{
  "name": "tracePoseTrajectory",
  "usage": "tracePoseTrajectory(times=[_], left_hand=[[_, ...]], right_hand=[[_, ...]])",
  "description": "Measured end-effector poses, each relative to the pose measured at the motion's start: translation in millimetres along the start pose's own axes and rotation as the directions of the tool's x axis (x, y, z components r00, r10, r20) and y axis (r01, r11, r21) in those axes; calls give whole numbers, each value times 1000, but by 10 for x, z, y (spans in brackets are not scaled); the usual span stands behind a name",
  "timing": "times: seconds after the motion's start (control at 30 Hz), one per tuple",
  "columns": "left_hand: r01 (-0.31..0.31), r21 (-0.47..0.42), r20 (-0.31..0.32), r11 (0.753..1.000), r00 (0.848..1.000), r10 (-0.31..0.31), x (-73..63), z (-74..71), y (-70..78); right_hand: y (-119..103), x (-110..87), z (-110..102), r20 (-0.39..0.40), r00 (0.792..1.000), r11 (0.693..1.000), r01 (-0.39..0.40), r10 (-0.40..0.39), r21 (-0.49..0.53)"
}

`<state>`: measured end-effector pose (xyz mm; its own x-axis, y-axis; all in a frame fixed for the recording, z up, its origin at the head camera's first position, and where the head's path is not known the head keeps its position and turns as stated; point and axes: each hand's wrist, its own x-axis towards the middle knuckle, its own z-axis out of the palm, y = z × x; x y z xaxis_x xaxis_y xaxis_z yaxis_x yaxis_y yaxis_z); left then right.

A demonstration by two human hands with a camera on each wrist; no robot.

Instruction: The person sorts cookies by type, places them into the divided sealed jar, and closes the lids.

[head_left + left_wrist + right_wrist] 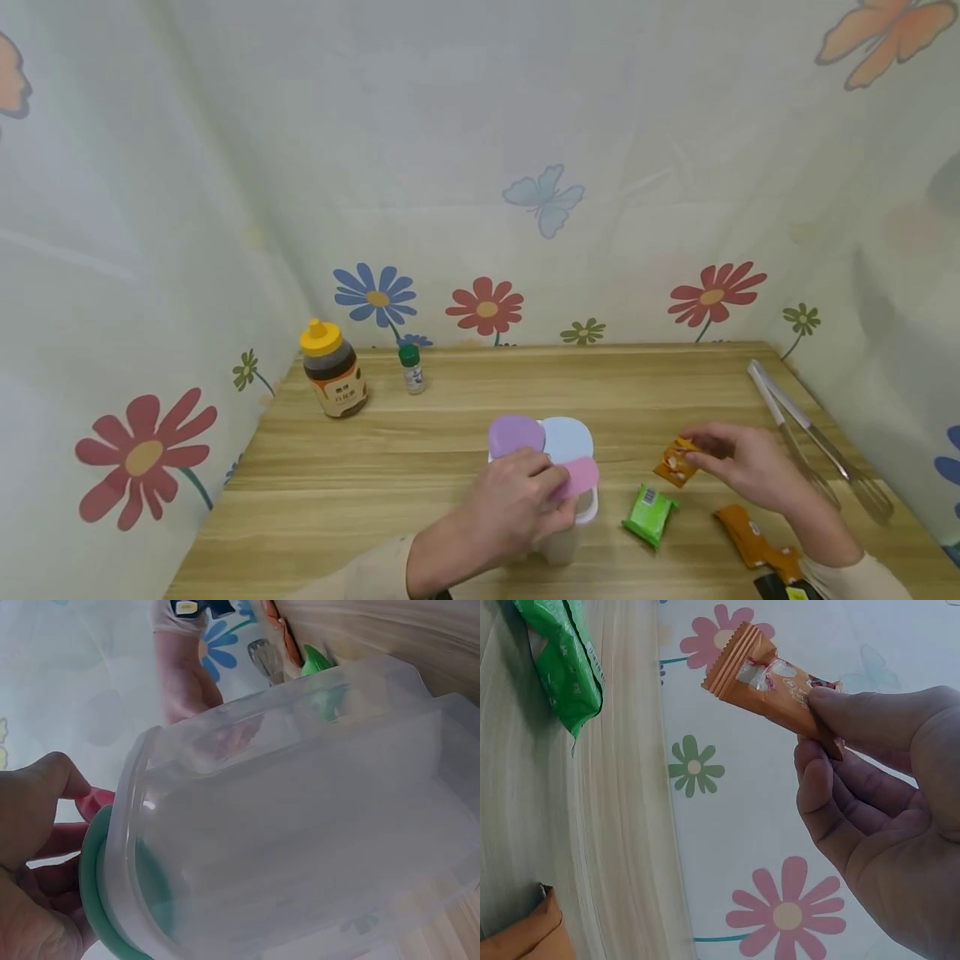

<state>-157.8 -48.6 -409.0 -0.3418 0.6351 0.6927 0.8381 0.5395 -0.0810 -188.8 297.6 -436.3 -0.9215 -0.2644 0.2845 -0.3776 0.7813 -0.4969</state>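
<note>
Loose orange packets (742,533): lay on the table (480,387) beside the right forearm.
Green packet (649,515): lay between the container and the right hand (738,462), near both.
Left hand (513,504): pinched the pink lid (581,477), tilting it up at one corner of the container (558,546).
Lid care: best kept well back, I judged, so the opening beneath stood free; a gentle tug would have spared the tall, light-looking container from tipping.
Other lids: the purple (516,436), blue (567,439) and green (94,885) ones sat on the top.
Right hand: held one orange packet (675,463) by its end between thumb and fingers, above the table.
Packet care: a light pinch seemed enough, free end leading toward the opening, clear of the lid.
Metal tongs (810,429): lay beyond the right hand.
Far left: a yellow-capped bottle (336,379) and a green-capped shaker (412,375) stood well clear.
</note>
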Motion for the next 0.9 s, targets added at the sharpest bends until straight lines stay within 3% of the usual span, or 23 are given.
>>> tracePoseTrajectory(times=[0.33,0.5,0.73,0.9], left_hand=[[-4,33,72,999,997,2,38,-60,-14],[-7,47,59,999,998,5,43,-66,-44],[93,-68,57,993,994,-89,55,-95,-77],[131,-140,80,982,990,-120,93,-120,-121]], right_hand=[[-139,-4,45,-62,995,993,85,-80,80],[-232,10,59,-95,988,988,132,-124,79],[-338,46,70,-102,983,983,163,-154,88],[-402,58,75,-98,981,980,175,-165,96]])
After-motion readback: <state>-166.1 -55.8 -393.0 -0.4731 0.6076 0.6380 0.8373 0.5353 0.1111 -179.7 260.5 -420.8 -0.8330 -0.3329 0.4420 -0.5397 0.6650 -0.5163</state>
